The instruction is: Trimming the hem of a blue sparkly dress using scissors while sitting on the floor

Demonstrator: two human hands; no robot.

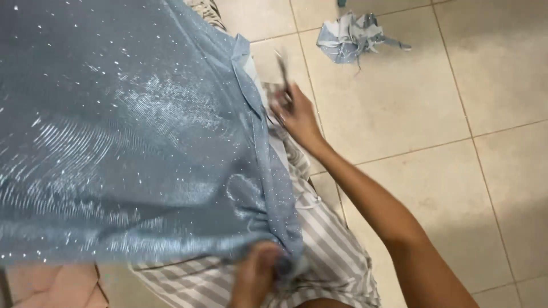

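A large sheet of glittery blue-grey fabric (125, 142) fills the left half of the view. My left hand (258, 274) grips its bunched lower edge near my lap. My right hand (294, 111) reaches out along the fabric's right edge and holds a thin dark tool (282, 65), probably scissors, blurred by motion. Under the fabric lies grey-and-white striped cloth (337, 256) over my legs.
A crumpled heap of blue and white fabric scraps (351, 37) lies on the beige tiled floor (428, 114) at the top. A pinkish surface (51, 285) shows at the bottom left.
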